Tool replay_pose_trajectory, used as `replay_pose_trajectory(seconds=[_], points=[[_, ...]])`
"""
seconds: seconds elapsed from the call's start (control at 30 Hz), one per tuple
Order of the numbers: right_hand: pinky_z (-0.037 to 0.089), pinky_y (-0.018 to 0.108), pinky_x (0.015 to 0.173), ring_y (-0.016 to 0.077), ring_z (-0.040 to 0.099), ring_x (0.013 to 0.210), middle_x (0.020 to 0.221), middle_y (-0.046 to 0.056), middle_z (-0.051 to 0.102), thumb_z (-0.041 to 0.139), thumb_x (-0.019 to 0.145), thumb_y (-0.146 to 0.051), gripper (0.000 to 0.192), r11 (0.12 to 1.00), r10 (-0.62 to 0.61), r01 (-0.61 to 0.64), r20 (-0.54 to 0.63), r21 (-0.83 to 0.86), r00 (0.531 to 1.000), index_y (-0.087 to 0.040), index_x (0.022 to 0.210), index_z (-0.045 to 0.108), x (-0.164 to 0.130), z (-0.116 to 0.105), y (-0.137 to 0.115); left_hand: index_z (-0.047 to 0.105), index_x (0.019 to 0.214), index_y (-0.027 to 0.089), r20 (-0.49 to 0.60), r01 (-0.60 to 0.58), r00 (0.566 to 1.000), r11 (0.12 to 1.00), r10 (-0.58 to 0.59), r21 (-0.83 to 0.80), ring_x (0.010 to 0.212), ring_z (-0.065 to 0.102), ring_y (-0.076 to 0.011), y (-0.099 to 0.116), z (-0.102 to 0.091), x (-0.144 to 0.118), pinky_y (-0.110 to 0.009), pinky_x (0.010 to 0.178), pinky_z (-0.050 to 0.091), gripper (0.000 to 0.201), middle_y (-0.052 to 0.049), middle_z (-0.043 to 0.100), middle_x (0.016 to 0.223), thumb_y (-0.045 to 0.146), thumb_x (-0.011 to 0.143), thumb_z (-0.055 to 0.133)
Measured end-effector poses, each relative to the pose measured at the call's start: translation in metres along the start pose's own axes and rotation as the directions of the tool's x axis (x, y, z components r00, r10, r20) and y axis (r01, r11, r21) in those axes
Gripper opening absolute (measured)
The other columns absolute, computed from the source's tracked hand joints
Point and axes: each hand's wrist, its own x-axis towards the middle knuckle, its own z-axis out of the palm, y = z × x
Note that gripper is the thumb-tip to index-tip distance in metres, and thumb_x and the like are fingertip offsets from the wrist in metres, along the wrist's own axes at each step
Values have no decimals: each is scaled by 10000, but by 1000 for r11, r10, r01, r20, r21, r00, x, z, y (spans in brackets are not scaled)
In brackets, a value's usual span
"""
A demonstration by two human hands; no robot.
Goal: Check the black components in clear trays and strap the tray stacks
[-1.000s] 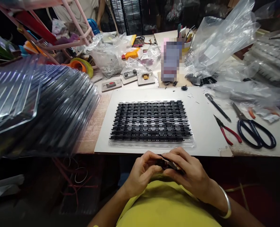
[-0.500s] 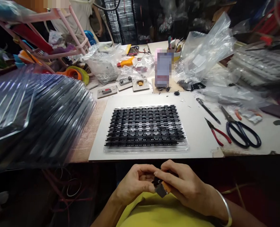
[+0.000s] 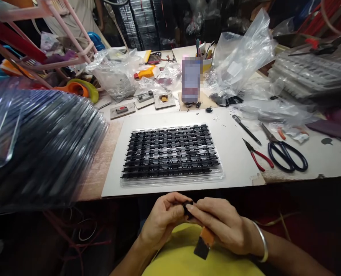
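Observation:
Below the table's front edge, over my lap, my left hand [image 3: 163,222] and my right hand [image 3: 220,226] meet with fingertips pinched together on a small black part [image 3: 187,207]. An orange and black tool [image 3: 204,242] hangs down from under my right palm. A silver bangle circles my right wrist. Just beyond the hands, a clear plastic tray [image 3: 170,154] filled with rows of small black parts lies on a white board [image 3: 239,153].
A tall slanted stack of clear trays [image 3: 43,142] fills the left. Red-handled pliers [image 3: 258,155], black scissors [image 3: 285,151] and a dark pen [image 3: 246,129] lie to the right of the board. Plastic bags, small jigs and clutter cover the back; another person stands far behind.
My hands have shifted slightly left and lower in view. The orange and black tool now hangs further down below my right hand. The view has turned a little rightward.

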Motion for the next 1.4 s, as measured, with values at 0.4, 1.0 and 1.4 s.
replay_pose_trajectory(seconds=[0.4, 1.0, 1.4], points=[[425, 295, 532, 185, 561, 686, 887, 78, 577, 527, 880, -369, 368, 577, 507, -547, -259, -607, 822, -159, 1173, 602, -62, -57, 102, 683, 999, 176, -22, -326, 944, 940, 329, 99, 1033, 631, -221, 13, -7, 10, -305, 939, 463, 270, -95, 679, 1106, 137, 735, 720], [498, 303, 687, 169, 580, 786, 865, 87, 625, 513, 875, -112, 133, 975, 198, -195, 21, -105, 980, -125, 996, 569, 6, 3, 8, 683, 857, 138, -177, -227, 949, 955, 261, 189, 561, 564, -73, 13, 4, 16, -189, 521, 402, 141, -89, 705, 934, 265, 804, 653], [482, 296, 665, 165, 567, 752, 816, 87, 617, 490, 895, -132, 119, 968, 212, -200, 64, -153, 975, -112, 935, 601, 11, 0, 8, 711, 856, 163, -195, -270, 925, 926, 326, 265, 571, 563, -70, 10, 5, 18, -182, 526, 414, 124, -59, 697, 898, 257, 791, 666]])
